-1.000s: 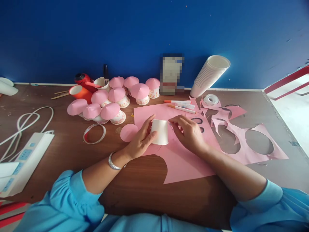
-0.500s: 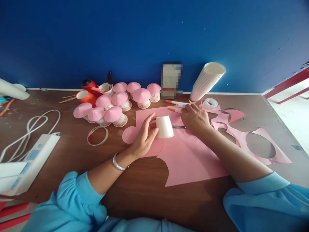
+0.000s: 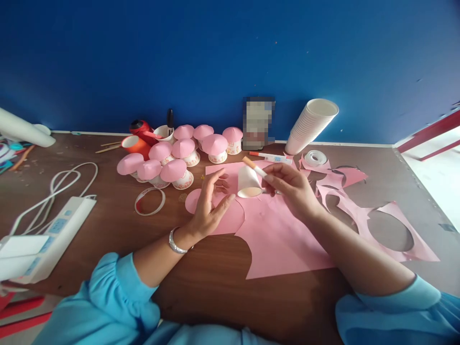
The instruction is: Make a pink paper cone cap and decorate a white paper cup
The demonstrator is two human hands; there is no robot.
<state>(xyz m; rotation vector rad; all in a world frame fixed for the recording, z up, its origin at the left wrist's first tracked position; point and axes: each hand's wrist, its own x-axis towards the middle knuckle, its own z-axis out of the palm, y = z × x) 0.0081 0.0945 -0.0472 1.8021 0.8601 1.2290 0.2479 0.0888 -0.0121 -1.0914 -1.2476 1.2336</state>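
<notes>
In my right hand is a felt-tip pen, white with an orange end, pinched between thumb and fingers. Below the pen a plain white paper cup lies tilted, its open mouth facing me. My left hand is open to the left of the cup, fingers spread, thumb tip close to its rim; whether they touch is unclear. Under both hands spreads a large pink paper sheet. A pink paper circle is partly hidden behind my left hand.
Several patterned cups with pink cone roofs stand at the back left. A tape ring lies before them. Nested white cups lean on the blue wall. Pink offcuts lie right, near a tape roll. A power strip is left.
My right hand has picked up the orange-ended pen and brought it toward the cup. The cup has tipped, its mouth now showing. My left hand's fingers have spread wider.
</notes>
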